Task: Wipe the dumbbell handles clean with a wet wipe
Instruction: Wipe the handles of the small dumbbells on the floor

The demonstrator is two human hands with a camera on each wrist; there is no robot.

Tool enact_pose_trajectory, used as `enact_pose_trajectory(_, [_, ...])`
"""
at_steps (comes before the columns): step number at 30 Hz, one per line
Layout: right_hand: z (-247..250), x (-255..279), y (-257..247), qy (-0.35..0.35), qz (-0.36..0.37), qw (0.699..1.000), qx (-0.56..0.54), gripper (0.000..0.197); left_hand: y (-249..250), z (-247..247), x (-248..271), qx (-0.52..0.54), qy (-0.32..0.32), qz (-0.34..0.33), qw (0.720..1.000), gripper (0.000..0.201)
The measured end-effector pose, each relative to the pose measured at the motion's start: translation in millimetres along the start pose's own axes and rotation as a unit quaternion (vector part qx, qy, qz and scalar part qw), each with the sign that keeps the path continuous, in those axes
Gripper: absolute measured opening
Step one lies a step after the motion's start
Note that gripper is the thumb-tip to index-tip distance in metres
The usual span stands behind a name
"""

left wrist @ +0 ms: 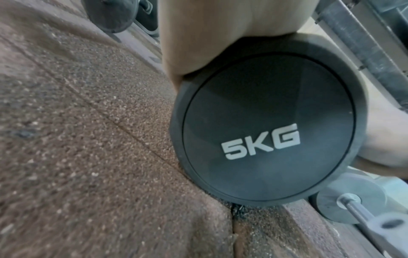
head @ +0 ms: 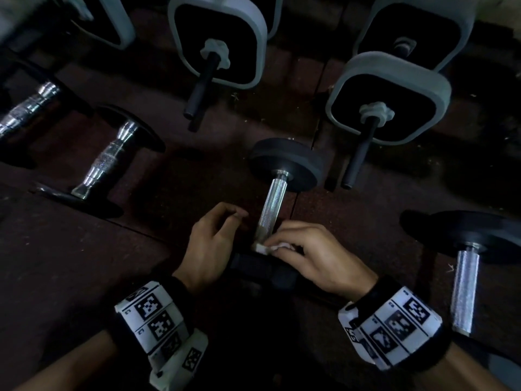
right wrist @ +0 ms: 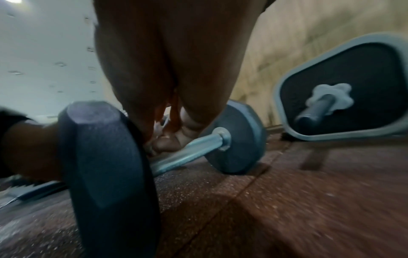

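1. The right hand pinches the wet wipe against the near end of the 5KG dumbbell's handle.
2. The left hand is loosely curled and holds nothing, resting on that dumbbell's near plate.
3. Judging by this, wiping is midway; another dumbbell handle, right of it, looks untouched.

The dumbbell handle is seen as bright, glossy metal with a fine knurled, rough grip, and its end plates as matt black rubber-like material with smooth faces. The wet wipe is shown as soft white cloth-like sheet, crumpled. The floor is made of coarse, speckled, matt reddish-brown rubber tiles.
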State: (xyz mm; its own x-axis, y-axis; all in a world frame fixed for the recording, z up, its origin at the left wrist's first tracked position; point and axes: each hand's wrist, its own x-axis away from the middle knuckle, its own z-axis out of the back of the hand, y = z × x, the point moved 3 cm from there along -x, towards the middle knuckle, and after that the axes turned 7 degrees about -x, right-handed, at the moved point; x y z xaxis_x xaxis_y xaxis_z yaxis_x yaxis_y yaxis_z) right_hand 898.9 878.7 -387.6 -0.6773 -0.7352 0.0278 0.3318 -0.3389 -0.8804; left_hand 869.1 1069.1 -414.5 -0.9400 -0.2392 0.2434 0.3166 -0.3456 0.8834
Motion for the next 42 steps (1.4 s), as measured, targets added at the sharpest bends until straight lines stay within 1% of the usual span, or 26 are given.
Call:
enact_pose_trajectory(3, [0, 11, 13, 0.006, -0.096, 0.995, 0.009, 0.011, 2, 0, 2, 0.019, 0.001, 0.011, 1.0, 0.026])
enact_pose_trajectory(6, [-10, 11, 32, 0.016, -0.201, 0.98, -0.004, 0.012, 3, 0, 3, 0.03, -0.002, 0.013, 0.999, 0.025])
enact_pose_trajectory(8, [-21, 3, 39, 0.032, -0.234, 0.969, -0.075, 0.019, 3, 1, 3, 0.016, 0.001, 0.005, 1.0, 0.021])
enact_pose_trajectory(10, [-30, -5, 44, 0.046, -0.265, 0.948, -0.171, 0.017, 3, 1, 3, -0.004, 0.005, -0.001, 1.0, 0.02])
enact_pose_trajectory(12, [-32, -5, 43, 0.046, -0.286, 0.934, -0.211, 0.013, 3, 3, 2, -0.018, 0.01, 0.003, 1.0, 0.02])
enact_pose_trajectory(14, [-30, 0, 39, 0.057, -0.286, 0.932, -0.214, 0.013, 4, 3, 3, -0.03, 0.007, 0.011, 0.999, 0.024])
enact_pose_trajectory(16, [-24, 6, 32, 0.084, -0.273, 0.938, -0.197, 0.012, 4, 4, 3, -0.051, 0.001, 0.015, 0.999, 0.026])
enact_pose_trajectory(19, [-18, 13, 20, 0.102, -0.247, 0.945, -0.188, 0.014, 7, 9, -1, -0.102, -0.028, 0.003, 0.994, 0.019])
enact_pose_trajectory(21, [-14, 15, 10, 0.113, -0.229, 0.94, -0.224, 0.014, 15, 12, -2, -0.124, -0.075, -0.024, 0.989, 0.011])
enact_pose_trajectory(23, [-13, 13, 1, 0.129, -0.206, 0.928, -0.282, 0.01, 25, 13, -2, -0.113, -0.148, -0.047, 0.981, 0.008])
enact_pose_trajectory(26, [-19, 3, -6, 0.149, -0.172, 0.917, -0.327, 0.01, 33, 19, -4, -0.08, -0.233, -0.037, 0.968, 0.016])
enact_pose_trajectory(29, [-28, 0, -4, 0.196, -0.164, 0.896, -0.363, 0.011, 35, 23, -6, -0.067, -0.28, -0.022, 0.957, 0.02])
enact_pose_trajectory(31, [-33, 1, -1, 0.235, -0.164, 0.876, -0.387, 0.013, 31, 26, -10, -0.073, -0.286, -0.009, 0.956, 0.018])
enact_pose_trajectory(32, [-34, 2, 1, 0.255, -0.165, 0.868, -0.394, 0.012, 28, 27, -15, -0.073, -0.276, 0.003, 0.958, 0.018])
enact_pose_trajectory(33, [-36, 3, 2, 0.274, -0.17, 0.861, -0.394, 0.012, 23, 30, -20, -0.079, -0.256, 0.012, 0.963, 0.019])
enact_pose_trajectory(35, [-39, 4, 4, 0.303, -0.184, 0.852, -0.386, 0.016, 15, 36, -34, -0.106, -0.193, 0.016, 0.975, 0.017])
enact_pose_trajectory(36, [-41, 5, 5, 0.314, -0.19, 0.848, -0.383, 0.018, 12, 37, -39, -0.123, -0.174, 0.018, 0.977, 0.016])
enact_pose_trajectory(37, [-42, 5, 5, 0.322, -0.192, 0.845, -0.382, 0.019, 9, 36, -43, -0.129, -0.182, 0.029, 0.974, 0.015])
enact_pose_trajectory(38, [-44, 5, 6, 0.327, -0.194, 0.842, -0.382, 0.02, 6, 31, -44, -0.135, -0.219, 0.045, 0.965, 0.017])
enact_pose_trajectory(40, [-45, 4, 7, 0.33, -0.196, 0.84, -0.384, 0.021, 4, 18, -40, -0.166, -0.329, 0.059, 0.928, 0.027])
enact_pose_trajectory(41, [-45, 3, 7, 0.328, -0.196, 0.84, -0.385, 0.021, 4, 12, -37, -0.17, -0.37, 0.055, 0.912, 0.026])
enact_pose_trajectory(42, [-45, 3, 7, 0.327, -0.195, 0.841, -0.385, 0.021, 6, 8, -34, -0.146, -0.395, 0.062, 0.905, 0.02])
